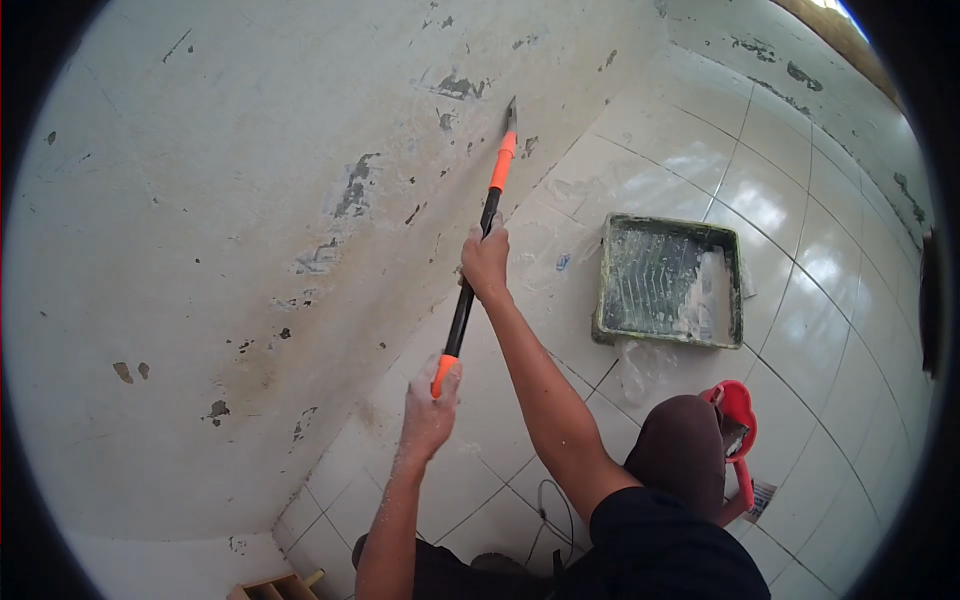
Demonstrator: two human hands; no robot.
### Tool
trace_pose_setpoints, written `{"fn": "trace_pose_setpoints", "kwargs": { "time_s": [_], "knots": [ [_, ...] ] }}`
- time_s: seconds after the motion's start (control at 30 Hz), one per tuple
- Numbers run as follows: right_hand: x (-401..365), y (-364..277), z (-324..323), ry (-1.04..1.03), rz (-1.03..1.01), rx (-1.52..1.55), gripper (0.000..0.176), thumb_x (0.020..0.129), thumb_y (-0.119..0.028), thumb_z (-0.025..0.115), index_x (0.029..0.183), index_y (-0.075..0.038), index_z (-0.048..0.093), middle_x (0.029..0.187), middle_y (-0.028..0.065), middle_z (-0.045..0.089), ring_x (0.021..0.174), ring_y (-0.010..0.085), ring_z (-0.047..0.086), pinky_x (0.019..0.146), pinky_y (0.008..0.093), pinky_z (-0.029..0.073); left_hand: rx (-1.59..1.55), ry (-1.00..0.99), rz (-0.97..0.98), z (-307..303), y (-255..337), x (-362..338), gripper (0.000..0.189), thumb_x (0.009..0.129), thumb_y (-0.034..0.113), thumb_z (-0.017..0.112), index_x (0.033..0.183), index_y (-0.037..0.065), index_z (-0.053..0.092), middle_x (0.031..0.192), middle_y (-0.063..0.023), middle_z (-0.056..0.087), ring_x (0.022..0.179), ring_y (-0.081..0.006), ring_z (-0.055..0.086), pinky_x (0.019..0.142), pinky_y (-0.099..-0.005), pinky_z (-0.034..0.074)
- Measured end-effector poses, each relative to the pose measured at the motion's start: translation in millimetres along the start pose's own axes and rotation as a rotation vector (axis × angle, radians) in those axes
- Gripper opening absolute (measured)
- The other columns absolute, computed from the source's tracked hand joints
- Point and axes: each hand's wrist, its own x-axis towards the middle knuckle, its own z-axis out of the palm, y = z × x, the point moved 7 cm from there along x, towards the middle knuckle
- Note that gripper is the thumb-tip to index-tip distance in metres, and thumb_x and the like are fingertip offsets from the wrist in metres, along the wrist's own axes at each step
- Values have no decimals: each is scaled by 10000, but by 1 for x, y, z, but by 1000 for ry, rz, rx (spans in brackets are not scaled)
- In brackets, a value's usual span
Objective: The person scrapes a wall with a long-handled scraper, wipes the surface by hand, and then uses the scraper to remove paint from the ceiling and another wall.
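Observation:
A long-handled scraper (462,318) with a black shaft and orange ends slants up across the view. Its thin metal tip lies at the wall (250,200), close to grey patches where paint has come off. My left hand (430,415), dusted white, is wrapped round the orange end of the handle. Farther up, my right hand (486,262) grips the black shaft. Whether the blade presses on the wall I cannot tell.
A dark paint tray (603,290) with white material in it sits on the tiled floor (480,420), beside crumpled plastic (645,372). By my knee is a red container (738,400). A cable (545,510) and a wooden box (275,588) are lower down.

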Motion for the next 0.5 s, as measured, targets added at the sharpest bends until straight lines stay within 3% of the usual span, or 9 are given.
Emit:
{"fn": "trace_pose_setpoints", "kwargs": {
  "time_s": [0.1,0.17,0.27,0.43,0.5],
  "knots": [
    [-3,15,2,19,-17,2,596,995,-84,500,1533,53,282,802,214,646,551,291,657,488,420,542,72,-41,-52,-2,-7,0,442,1046,324,576,1274,-55,575,742,-35,519,648,-101,500,580,-307,444],
    [-1,16,1,42,-88,-5,544,1012,-108,480,1508,41,313,682,136,588,425,240,585,383,389,503,-9,61,52,4,-5,-11,338,1046,314,580,1156,-3,618,719,26,463,594,-69,449,524,-256,388],
    [-1,38,12,180,-245,-174,524,1014,-114,484,1486,53,331,692,146,601,432,246,592,385,385,506,-19,77,-29,-2,-16,-24,359,1049,318,574,1196,-6,617,720,29,466,586,-65,443,521,-254,387],
    [21,5,-7,70,-113,21,464,1020,-115,491,1440,44,372,665,116,570,440,237,589,374,382,493,11,-48,-30,6,0,20,458,1053,341,563,1285,-53,576,738,-14,521,622,-92,485,562,-291,428],
    [27,2,-11,8,-47,5,654,1008,-86,475,1576,44,178,743,192,644,510,290,646,444,410,537,47,-50,1,16,7,22,471,1055,339,558,1302,-62,566,740,-15,525,621,-91,487,559,-289,427]
  ]
}}
